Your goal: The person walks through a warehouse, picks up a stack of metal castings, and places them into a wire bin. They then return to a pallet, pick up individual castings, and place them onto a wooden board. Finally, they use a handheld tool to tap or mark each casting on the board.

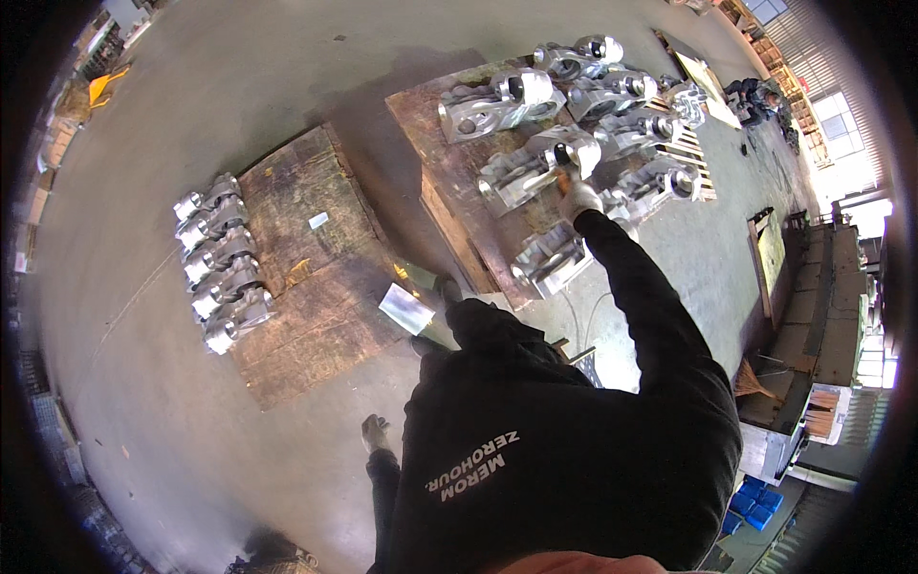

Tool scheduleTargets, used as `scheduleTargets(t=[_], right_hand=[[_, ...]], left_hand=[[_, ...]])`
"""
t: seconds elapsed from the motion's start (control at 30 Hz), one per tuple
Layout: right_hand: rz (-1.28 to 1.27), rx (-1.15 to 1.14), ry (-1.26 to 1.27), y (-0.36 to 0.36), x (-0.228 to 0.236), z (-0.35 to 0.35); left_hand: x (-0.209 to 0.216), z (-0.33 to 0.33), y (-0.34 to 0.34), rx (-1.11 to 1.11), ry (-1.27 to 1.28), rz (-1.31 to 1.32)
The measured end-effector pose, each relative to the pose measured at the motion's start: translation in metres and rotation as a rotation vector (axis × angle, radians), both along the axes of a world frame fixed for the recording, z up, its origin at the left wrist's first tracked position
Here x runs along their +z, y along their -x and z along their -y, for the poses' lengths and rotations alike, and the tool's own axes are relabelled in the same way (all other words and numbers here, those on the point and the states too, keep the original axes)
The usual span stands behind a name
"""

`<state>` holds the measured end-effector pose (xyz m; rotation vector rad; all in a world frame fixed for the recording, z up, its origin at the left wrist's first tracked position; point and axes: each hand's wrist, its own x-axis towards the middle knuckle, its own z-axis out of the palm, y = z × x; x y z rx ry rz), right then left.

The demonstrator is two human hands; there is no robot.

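Observation:
My right hand (579,199), in a pale glove, reaches out over a wooden platform (421,100). Its fingers are at the near end of a large silver machined metal part (535,170) with round bores. Something small and orange-brown shows at the fingertips, too small to name. Several similar metal parts (502,103) stand around it on the platform, one (553,258) just nearer to me. My left hand (375,433), also gloved, hangs low beside my body above the floor. It holds nothing that I can see, and its fingers are slightly apart.
Left of me lies a lower wooden board (306,201) with a row of silver metal parts (225,263) along its far-left edge. A white sheet (406,309) lies near my feet. A person (760,100) crouches at the far right. A broom (755,381) is at right.

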<state>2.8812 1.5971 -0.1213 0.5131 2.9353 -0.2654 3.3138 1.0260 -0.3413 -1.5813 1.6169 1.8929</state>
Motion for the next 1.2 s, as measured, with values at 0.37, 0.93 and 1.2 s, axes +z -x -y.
scheduleTargets(t=[0.37, 0.93, 1.2], right_hand=[[0.206, 0.418, -0.393, -0.067, -0.020, -0.038], [0.090, 0.220, 0.281, -0.171, -0.069, -0.125], [0.076, 0.184, 0.292, -0.229, -0.056, -0.142]], left_hand=[[-0.037, -0.042, -0.024, 0.123, -0.024, 0.061], [0.058, -0.244, -0.049, -0.134, 0.092, -0.008], [0.047, -0.217, -0.032, -0.179, 0.105, -0.018]])
